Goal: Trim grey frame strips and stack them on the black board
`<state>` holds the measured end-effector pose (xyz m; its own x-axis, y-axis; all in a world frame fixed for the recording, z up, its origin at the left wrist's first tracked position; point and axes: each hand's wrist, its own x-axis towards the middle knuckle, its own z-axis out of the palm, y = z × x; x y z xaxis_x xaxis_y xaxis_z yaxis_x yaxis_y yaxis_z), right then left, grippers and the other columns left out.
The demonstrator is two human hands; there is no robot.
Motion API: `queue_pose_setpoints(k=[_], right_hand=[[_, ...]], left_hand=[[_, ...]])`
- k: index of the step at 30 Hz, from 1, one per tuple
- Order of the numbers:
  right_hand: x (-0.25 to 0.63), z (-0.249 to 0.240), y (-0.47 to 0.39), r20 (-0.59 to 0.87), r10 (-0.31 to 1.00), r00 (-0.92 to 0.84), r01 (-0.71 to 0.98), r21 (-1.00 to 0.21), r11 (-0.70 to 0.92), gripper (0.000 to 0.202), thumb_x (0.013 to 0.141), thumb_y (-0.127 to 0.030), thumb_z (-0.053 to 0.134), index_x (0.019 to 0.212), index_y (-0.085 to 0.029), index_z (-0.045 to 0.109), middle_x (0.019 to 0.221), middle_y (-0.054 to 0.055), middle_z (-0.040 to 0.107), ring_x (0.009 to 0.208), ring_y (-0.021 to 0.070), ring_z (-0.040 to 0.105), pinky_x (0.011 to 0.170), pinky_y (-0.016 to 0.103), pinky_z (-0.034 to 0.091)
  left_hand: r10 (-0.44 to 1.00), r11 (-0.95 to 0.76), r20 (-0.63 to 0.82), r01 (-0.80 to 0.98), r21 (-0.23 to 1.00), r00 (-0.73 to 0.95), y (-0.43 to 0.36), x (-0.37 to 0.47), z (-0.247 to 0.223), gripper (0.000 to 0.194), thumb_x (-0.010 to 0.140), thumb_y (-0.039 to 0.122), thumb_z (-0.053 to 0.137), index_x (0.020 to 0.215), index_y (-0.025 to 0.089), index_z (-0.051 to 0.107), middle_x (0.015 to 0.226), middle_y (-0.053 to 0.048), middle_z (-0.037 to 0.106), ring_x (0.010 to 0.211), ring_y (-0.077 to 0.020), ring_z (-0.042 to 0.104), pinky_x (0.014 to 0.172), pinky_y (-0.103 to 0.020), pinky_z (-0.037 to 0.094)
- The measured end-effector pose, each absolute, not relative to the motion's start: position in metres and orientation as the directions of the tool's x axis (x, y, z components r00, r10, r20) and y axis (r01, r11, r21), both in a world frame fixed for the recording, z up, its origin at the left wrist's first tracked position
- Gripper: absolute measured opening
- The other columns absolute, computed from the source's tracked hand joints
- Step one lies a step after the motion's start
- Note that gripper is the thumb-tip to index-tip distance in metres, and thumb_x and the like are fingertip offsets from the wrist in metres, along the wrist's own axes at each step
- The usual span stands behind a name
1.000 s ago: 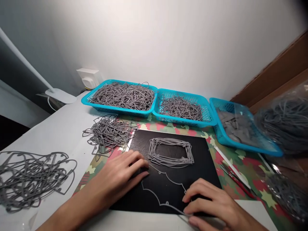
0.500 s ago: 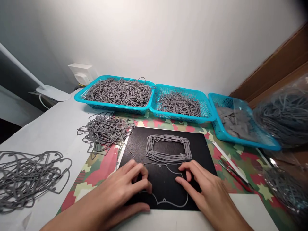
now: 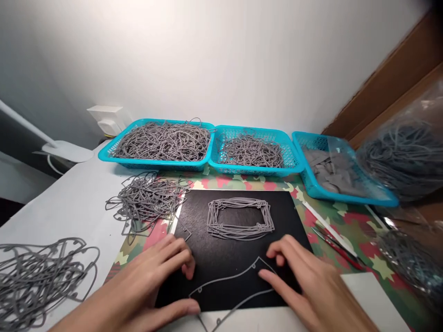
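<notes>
A single thin grey gasket (image 3: 226, 278) with small loops lies askew on the black board (image 3: 194, 216), its lower part hanging over the front edge. My left hand (image 3: 159, 276) is at its left end, thumb beside the strand and fingers curled apart from the thumb. At the right end is my right hand (image 3: 304, 281), thumb and forefinger spread with the gasket's edge running between them; I cannot tell if they touch it. Behind it, a neat stack of similar gaskets (image 3: 241, 232) forms a rectangle on the board.
Tangled gaskets lie in a near-left pile (image 3: 44, 276) and a farther pile (image 3: 148, 203). Blue baskets (image 3: 166, 162) line the wall, two filled with grey loops, one with flat grey pieces. Red-handled tweezers (image 3: 339, 251) lie right of the board, near plastic bags (image 3: 404, 157).
The loose gasket has shifted toward me and turned, now overhanging the board's front edge and clear of the stack. My left hand has moved left; my right hand has shifted slightly right.
</notes>
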<state>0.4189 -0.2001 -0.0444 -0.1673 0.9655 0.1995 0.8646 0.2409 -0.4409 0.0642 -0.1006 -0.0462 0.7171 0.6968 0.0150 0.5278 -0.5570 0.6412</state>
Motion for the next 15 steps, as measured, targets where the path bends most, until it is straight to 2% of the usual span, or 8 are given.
queue_pose_setpoints(k=[2,4,7,9,13,15], right_hand=[[0.408,-0.053,-0.191,0.142,0.981,-0.133,0.862,-0.473,0.185,0.012,0.115,-0.023,0.062,0.106,-0.029,0.056,0.093,-0.001,0.072,0.076,0.021,0.081,0.062,0.029,0.06],[0.401,-0.062,-0.184,0.122,0.983,-0.138,0.861,-0.476,0.18,0.017,0.116,-0.018,0.056,0.103,-0.029,0.056,0.091,-0.001,0.071,0.072,0.0203,0.08,0.061,0.029,0.059],[0.401,-0.067,-0.181,0.195,0.962,-0.192,0.866,-0.426,0.26,0.023,0.116,-0.013,0.046,0.102,-0.028,0.056,0.092,0.002,0.072,0.072,0.0209,0.078,0.062,0.029,0.06],[0.404,-0.06,-0.18,0.247,0.942,-0.226,0.856,-0.412,0.314,0.024,0.116,-0.012,0.044,0.101,-0.027,0.056,0.092,0.004,0.073,0.075,0.0219,0.078,0.063,0.028,0.062],[0.411,-0.029,-0.176,0.224,0.946,-0.236,0.783,-0.532,0.321,0.024,0.116,-0.014,0.047,0.101,-0.028,0.06,0.091,0.002,0.077,0.076,0.0203,0.08,0.062,0.026,0.061],[0.415,-0.018,-0.173,0.178,0.963,-0.201,0.746,-0.609,0.268,0.019,0.114,-0.016,0.054,0.118,-0.029,0.068,0.096,-0.001,0.083,0.081,0.02,0.084,0.067,0.026,0.064]], left_hand=[[0.665,-0.546,-0.05,0.531,0.648,0.745,-0.101,0.068,-0.057,0.021,0.105,0.051,0.083,0.107,0.031,0.075,0.108,-0.002,0.079,0.096,-0.0254,0.075,0.084,-0.028,0.061],[0.647,-0.549,-0.047,0.507,0.665,0.761,-0.104,0.072,-0.067,0.022,0.109,0.05,0.078,0.101,0.03,0.072,0.1,-0.001,0.078,0.088,-0.0236,0.072,0.076,-0.027,0.058],[0.647,-0.544,-0.004,0.465,0.699,0.763,-0.107,0.074,-0.077,0.025,0.114,0.046,0.07,0.095,0.028,0.07,0.095,-0.001,0.077,0.084,-0.0227,0.071,0.075,-0.028,0.056],[0.626,-0.531,-0.033,0.457,0.714,0.779,-0.107,0.073,-0.079,0.024,0.116,0.041,0.067,0.096,0.028,0.069,0.097,0.0,0.078,0.085,-0.0218,0.072,0.078,-0.028,0.058],[0.615,-0.462,-0.111,0.471,0.752,0.781,-0.098,0.067,-0.08,0.019,0.117,0.039,0.064,0.101,0.029,0.065,0.104,-0.001,0.079,0.089,-0.0206,0.073,0.079,-0.025,0.06],[0.638,-0.397,-0.153,0.493,0.774,0.755,-0.091,0.066,-0.077,0.02,0.119,0.043,0.058,0.105,0.03,0.063,0.102,-0.001,0.078,0.086,-0.0195,0.072,0.075,-0.024,0.06]])
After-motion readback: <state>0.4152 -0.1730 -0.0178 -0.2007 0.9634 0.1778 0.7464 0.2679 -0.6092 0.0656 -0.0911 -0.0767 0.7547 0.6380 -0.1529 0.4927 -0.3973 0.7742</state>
